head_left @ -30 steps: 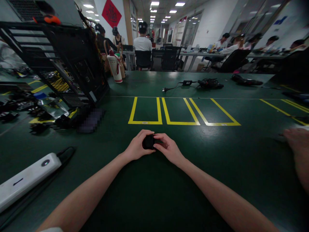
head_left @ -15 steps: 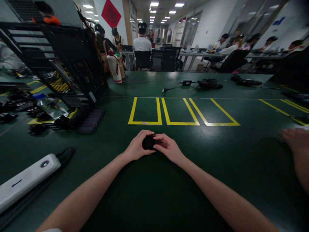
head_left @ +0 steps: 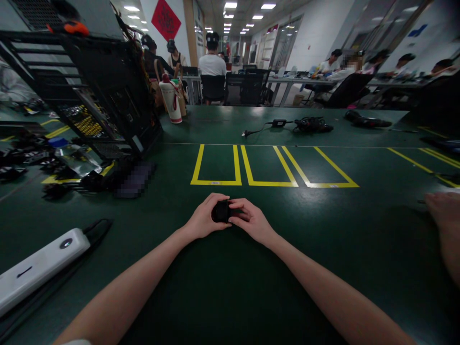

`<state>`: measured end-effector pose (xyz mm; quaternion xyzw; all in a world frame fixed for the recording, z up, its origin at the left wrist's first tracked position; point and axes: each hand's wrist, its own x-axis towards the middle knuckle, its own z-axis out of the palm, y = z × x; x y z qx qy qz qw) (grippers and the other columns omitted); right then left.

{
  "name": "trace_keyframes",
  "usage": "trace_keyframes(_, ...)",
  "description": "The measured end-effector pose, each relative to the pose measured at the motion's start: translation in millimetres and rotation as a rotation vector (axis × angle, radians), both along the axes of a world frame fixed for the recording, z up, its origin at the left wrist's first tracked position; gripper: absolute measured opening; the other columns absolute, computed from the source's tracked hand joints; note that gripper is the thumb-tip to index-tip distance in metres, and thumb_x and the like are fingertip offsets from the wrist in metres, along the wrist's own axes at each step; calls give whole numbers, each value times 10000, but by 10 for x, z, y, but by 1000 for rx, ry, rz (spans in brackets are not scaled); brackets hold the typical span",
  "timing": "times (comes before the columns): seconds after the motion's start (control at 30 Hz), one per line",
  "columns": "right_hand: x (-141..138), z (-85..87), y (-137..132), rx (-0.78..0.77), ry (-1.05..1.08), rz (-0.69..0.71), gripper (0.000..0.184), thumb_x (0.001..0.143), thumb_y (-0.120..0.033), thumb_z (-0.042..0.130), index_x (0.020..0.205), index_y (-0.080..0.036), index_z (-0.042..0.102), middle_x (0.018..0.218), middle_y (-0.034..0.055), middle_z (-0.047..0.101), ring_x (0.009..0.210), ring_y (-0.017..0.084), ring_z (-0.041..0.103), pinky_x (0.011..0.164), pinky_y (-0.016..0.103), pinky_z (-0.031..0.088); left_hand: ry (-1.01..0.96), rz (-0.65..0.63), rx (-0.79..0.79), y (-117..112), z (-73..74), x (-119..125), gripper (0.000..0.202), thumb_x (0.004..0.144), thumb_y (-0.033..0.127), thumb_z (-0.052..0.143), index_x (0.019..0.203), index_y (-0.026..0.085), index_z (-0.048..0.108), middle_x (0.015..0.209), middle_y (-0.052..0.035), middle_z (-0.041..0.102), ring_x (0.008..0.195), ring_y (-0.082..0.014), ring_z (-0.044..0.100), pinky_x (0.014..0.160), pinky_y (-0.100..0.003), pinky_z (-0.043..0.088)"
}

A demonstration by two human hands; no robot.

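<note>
Both the left hand (head_left: pixel 205 218) and right hand (head_left: pixel 250 221) pinch a small black object (head_left: pixel 220 211), seemingly light and rigid, best gripped by its sides, above the near tabletop (head_left: pixel 323 230).

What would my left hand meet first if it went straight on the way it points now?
The left hand points toward the small black object it already grips, so that comes first; the right hand, gripping the far side, seems next in line.
</note>
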<state>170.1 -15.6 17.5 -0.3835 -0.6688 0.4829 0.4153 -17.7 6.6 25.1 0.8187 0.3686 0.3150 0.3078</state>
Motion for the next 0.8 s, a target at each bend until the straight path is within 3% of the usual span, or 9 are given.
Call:
trace_keyframes(0.13, 27, 25, -21, 32, -66, 12, 410, 760, -145, 574, 1140, -262, 472, 1142, 36, 499, 1115, 187, 502, 970, 417, 431, 1, -4, -7, 4, 6, -4, 605, 654, 197, 718, 1170, 273, 411, 1167, -41, 475, 1089, -233, 485, 913, -428, 430)
trace_keyframes(0.37, 37, -39, -32, 89, -109, 7, 316, 764, -114, 540, 1049, -235, 479, 1226, 45, 454, 1167, 175, 470, 999, 396, 402, -8, 5, -24, 7, 11, -12, 594, 653, 209, 723, 1160, 257, 419, 1157, -49, 473, 1072, -229, 493, 902, -426, 437)
trace_keyframes(0.57, 67, -60, -33, 134, -393, -164, 353, 730, -174, 579, 1056, -203, 446, 1195, 78, 506, 1234, 249, 398, 1025, 514, 308, 14, 26, -171, 67, -4, -58, 583, 663, 258, 712, 1166, 250, 418, 1163, -59, 481, 1052, -245, 517, 849, -446, 468)
trace_keyframes(0.7, 81, -79, -49, 144, -492, -179, 519, 717, -229, 608, 1189, -206, 392, 1244, 93, 463, 1204, 259, 423, 1005, 494, 348, 4, 14, -222, 93, -22, -79, 579, 664, 277, 708, 1164, 239, 421, 1168, -65, 489, 1059, -248, 520, 851, -443, 468)
trace_keyframes(0.8, 73, -84, -52, 168, -503, -180, 510, 725, -219, 602, 1194, -218, 403, 1207, 83, 483, 1151, 257, 466, 974, 489, 381, 4, 18, -237, 79, -25, -75, 574, 669, 281, 700, 1167, 246, 415, 1176, -66, 486, 1064, -253, 520, 847, -448, 471)
